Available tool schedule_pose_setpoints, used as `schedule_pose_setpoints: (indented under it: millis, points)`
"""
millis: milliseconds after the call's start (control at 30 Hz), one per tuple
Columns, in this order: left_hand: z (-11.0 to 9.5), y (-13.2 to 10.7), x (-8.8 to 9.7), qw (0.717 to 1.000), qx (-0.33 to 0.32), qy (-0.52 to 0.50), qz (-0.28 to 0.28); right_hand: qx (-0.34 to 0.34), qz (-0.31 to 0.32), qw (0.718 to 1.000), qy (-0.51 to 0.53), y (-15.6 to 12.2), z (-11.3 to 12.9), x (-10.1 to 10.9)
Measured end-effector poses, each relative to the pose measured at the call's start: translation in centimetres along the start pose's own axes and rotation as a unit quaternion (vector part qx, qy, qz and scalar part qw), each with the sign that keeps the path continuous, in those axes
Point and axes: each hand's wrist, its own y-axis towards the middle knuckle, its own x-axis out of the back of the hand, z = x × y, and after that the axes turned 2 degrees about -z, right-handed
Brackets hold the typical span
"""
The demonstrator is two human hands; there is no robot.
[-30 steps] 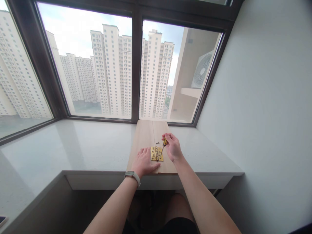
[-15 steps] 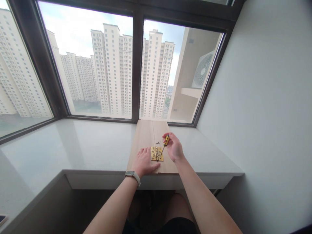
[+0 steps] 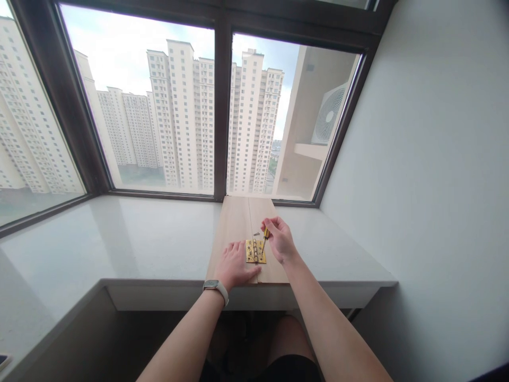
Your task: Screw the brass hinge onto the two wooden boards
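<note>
A brass-coloured hinge (image 3: 255,251) lies opened flat across the seam between two pale wooden boards (image 3: 237,220). My left hand (image 3: 235,263) rests flat on the left board, fingers stretched out, its thumb reaching over the seam below the hinge. In my right hand (image 3: 281,241) is a small screwdriver (image 3: 266,233) with a yellow and black handle, gripped near the top. Its shaft slants down to the hinge's right leaf, and the tip is at a hole there; whether a screw sits under it is too small to tell. Loose screws (image 3: 256,234) lie just above the hinge.
The boards lie on a white windowsill counter (image 3: 159,239), running from its front edge to the window frame (image 3: 221,106). A white wall (image 3: 417,159) closes off the right side. A dark object (image 3: 5,361) shows at the lower left edge.
The screwdriver's handle has tipped left and stands more upright, its tip still at the right leaf. My right hand shifted slightly left with it. My left hand stays on the board.
</note>
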Motion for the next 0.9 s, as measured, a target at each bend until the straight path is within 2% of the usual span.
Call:
schedule_pose_setpoints:
  millis: [100, 333, 533, 900]
  points:
    - [0.1, 0.0, -0.1, 1.000, -0.002, -0.003, -0.001, 0.014, -0.003, 1.000, -0.010, 0.0, 0.0, 0.0]
    - [0.3, 0.1, -0.4, 1.000, -0.013, 0.005, -0.012, 0.022, 0.043, 0.999, 0.018, 0.0, -0.1, 0.8]
    - [0.5, 0.2, -0.6, 1.000, -0.016, 0.009, -0.015, 0.001, 0.053, 0.999, 0.013, 0.1, -0.2, 1.2]
    - [0.4, 0.1, -0.5, 1.000, -0.014, 0.008, -0.014, 0.003, 0.023, 1.000, 0.011, 0.1, -0.4, 0.7]
